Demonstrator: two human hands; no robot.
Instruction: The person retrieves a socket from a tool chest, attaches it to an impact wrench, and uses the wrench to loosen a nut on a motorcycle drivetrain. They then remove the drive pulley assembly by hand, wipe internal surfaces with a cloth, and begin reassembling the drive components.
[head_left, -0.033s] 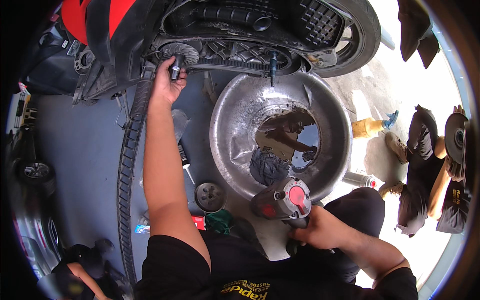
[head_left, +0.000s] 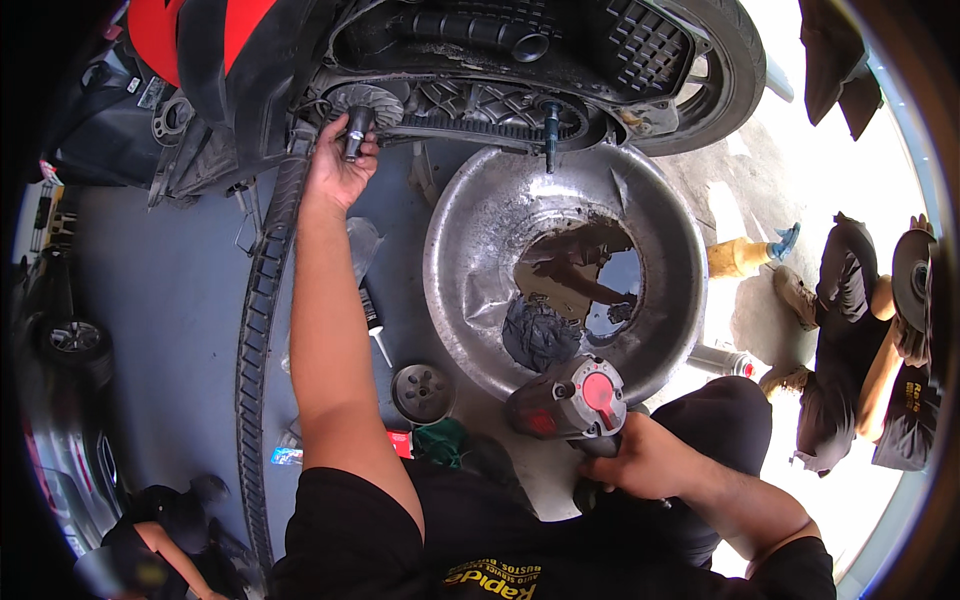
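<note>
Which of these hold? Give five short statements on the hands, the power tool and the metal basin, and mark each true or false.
1. The left hand grips a dark socket up at the scooter's belt housing. True.
2. The right hand holds a screwdriver. False: it holds a grey impact wrench with a red end cap.
3. The metal basin holds dark liquid. True.
4. The impact wrench is pressed onto the belt housing. False: it is held low, at the basin's near rim.
5. A round metal part lies inside the basin. False: it lies on the floor beside it.
</note>
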